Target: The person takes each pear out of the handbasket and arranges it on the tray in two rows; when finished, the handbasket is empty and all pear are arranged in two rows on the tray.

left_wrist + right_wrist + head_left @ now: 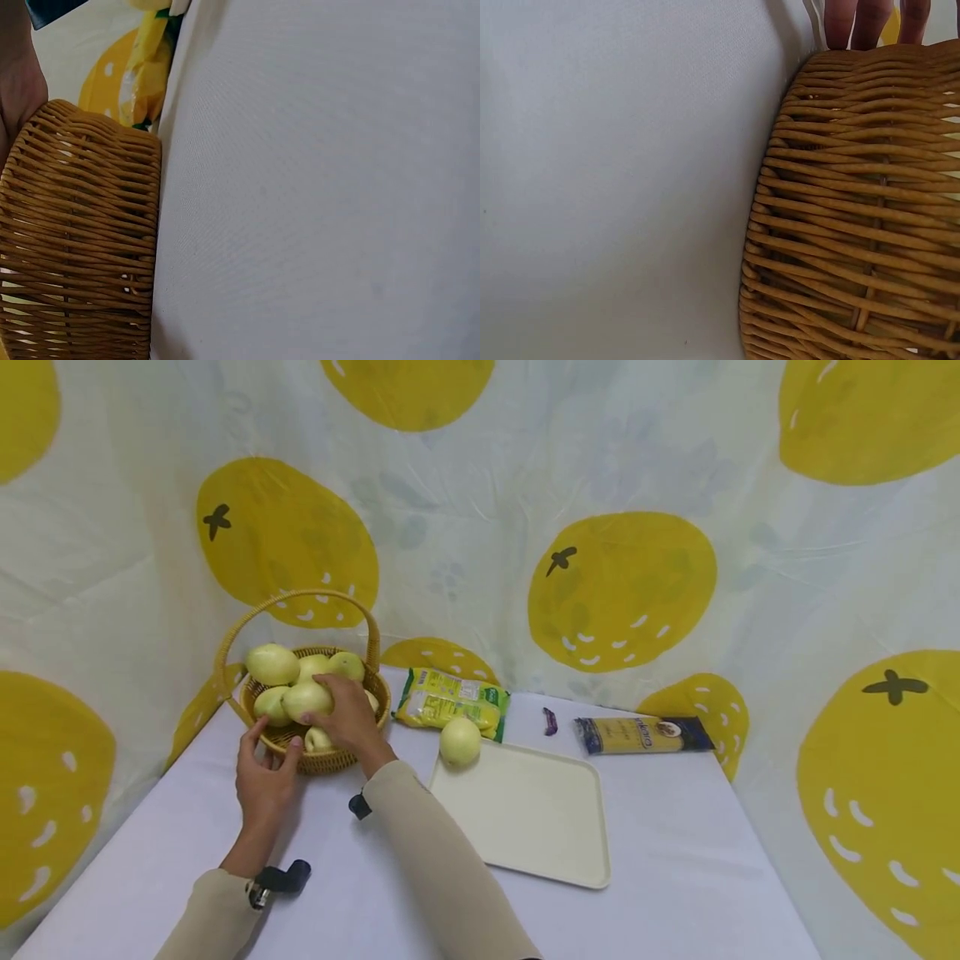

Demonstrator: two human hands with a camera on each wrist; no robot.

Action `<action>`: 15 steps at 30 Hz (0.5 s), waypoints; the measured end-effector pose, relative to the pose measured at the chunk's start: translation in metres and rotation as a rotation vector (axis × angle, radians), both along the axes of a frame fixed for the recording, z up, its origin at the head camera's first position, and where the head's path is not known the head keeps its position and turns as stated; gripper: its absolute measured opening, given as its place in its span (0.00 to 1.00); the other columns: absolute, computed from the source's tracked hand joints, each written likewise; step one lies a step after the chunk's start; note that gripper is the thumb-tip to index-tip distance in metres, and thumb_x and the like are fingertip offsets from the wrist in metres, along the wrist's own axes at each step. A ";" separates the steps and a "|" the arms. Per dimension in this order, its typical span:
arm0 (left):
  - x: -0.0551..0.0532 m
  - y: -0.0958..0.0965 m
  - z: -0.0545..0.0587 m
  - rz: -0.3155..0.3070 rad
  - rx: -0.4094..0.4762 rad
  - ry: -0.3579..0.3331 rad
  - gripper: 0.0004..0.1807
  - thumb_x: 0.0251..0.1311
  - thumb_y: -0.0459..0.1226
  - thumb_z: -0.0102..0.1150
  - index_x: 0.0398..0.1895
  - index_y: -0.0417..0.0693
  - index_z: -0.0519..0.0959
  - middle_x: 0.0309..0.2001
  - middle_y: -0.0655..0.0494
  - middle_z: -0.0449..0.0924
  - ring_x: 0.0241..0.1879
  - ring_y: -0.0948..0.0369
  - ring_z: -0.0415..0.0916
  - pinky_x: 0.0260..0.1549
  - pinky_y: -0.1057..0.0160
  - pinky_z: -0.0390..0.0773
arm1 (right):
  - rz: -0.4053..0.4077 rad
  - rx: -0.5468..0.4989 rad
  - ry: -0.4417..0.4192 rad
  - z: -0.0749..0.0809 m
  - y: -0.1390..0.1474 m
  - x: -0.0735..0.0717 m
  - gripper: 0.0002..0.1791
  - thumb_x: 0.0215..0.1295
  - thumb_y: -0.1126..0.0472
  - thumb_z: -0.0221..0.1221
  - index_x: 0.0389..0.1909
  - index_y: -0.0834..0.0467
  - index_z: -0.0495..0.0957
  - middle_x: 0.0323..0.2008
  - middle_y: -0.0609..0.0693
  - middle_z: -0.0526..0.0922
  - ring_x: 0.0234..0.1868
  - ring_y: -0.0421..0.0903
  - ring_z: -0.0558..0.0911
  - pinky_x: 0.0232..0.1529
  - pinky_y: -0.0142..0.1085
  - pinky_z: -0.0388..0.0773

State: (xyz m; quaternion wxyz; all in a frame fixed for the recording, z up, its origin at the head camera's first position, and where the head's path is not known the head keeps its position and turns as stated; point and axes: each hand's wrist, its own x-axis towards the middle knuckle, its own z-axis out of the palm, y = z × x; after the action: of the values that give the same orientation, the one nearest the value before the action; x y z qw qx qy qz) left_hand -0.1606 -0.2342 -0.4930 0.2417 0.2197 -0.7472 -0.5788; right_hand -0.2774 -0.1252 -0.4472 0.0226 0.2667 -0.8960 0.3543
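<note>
A wicker basket (326,763) with an arched handle stands at the back left, holding several pale yellow-green pears (272,665). My right hand (348,714) reaches over its right rim and grips one pear (306,701) at the front of the pile, thumb below and fingers above. At the front left of the basket is my left hand (264,781), thumb and fingers spread, fingertips touching its side. Those left fingers (871,22) show against the weave (855,195) in the right wrist view. The left wrist view has the basket (79,240) and part of the right hand (19,86).
Right of the basket lies a cream tray (525,814), with a single pear (460,742) at its back-left corner. Behind are a yellow-green packet (442,700), a small purple wrapped piece (551,722) and a blue-ended pasta pack (641,735). A fruit-patterned curtain (465,527) closes off the back.
</note>
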 end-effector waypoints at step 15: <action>0.000 0.003 -0.001 0.008 -0.002 -0.001 0.39 0.74 0.47 0.63 0.84 0.55 0.59 0.85 0.50 0.53 0.82 0.42 0.57 0.79 0.41 0.65 | -0.130 -0.014 0.063 -0.007 -0.002 0.003 0.37 0.60 0.38 0.75 0.68 0.43 0.76 0.60 0.45 0.78 0.59 0.42 0.79 0.60 0.34 0.80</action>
State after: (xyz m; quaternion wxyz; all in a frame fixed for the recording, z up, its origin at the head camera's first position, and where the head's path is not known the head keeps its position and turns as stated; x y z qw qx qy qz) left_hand -0.1602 -0.2314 -0.4943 0.2439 0.2226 -0.7471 -0.5768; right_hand -0.2742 -0.1272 -0.4544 0.0758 0.2190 -0.9077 0.3498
